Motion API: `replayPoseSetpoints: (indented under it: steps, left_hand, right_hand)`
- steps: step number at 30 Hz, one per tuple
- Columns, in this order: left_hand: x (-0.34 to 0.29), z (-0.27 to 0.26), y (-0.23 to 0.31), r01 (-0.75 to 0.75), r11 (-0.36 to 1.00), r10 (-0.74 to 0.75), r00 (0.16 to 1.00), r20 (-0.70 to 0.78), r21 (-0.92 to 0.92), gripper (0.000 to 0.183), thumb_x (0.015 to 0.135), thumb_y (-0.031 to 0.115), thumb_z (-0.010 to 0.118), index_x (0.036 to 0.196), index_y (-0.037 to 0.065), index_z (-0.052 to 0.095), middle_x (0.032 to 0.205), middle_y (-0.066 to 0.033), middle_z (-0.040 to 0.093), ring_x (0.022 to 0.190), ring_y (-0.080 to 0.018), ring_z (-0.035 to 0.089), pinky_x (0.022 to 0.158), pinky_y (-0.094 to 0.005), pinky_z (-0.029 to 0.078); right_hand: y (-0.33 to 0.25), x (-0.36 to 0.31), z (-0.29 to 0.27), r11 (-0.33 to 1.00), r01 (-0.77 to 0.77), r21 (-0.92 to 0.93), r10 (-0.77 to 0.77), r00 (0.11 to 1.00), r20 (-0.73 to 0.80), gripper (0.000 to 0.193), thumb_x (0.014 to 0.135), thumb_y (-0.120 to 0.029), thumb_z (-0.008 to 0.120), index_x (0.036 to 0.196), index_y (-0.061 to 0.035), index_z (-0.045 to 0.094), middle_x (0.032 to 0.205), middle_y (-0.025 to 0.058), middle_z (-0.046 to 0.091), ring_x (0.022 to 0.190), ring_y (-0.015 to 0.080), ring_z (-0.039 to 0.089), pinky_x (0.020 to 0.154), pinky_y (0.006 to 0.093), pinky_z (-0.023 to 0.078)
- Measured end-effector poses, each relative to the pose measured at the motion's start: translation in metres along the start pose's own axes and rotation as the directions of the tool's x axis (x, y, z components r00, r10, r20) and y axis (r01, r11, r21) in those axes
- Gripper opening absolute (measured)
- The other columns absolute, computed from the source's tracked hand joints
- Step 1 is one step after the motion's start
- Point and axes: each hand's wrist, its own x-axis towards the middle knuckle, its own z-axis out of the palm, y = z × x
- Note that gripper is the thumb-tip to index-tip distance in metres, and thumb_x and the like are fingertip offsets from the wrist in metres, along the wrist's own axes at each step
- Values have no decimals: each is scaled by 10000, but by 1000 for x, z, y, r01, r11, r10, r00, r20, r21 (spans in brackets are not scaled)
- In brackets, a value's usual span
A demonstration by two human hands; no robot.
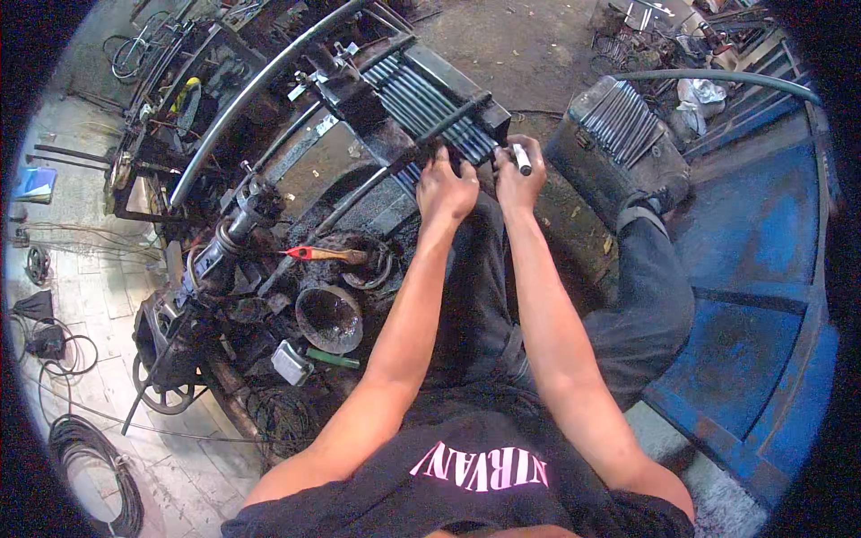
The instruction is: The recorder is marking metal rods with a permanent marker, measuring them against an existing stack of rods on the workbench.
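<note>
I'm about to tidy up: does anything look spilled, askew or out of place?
Black cable lies in loose loops across the pale floor at lower left, looking untidy. The rods on the right-hand box look somewhat splayed, unlike the straight row by the left hand; lens distortion may exaggerate this.

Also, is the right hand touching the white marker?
Touching. The head view shows the white marker held in the right hand, its dark end sticking out.
</note>
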Motion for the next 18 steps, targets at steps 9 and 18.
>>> replayPoseSetpoints:
  steps: [9, 18]
  left_hand:
    - [-40, -39, 3, -101, 995, 100, 994, 39, 17, 575, 900, 321, 556, 1355, -25, 502, 1251, -293, 583, 1178, -412, 567, 1034, -432, 427]
    - [-126, -91, -53, -84, 993, 73, 988, 139, 78, 307, 890, 263, 608, 1092, 42, 674, 907, -241, 695, 866, -402, 679, 809, -459, 526]
  right_hand:
    - [5, -27, -51, 990, 122, 70, -123, 992, -1, 103, 905, -36, 600, 1007, -51, 607, 877, 42, 624, 723, 117, 588, 616, 269, 492]
    - [5, -105, -133, 931, -299, 208, 243, 935, 258, 155, 916, -25, 571, 1069, -29, 592, 823, 62, 641, 667, 110, 608, 588, 249, 492]
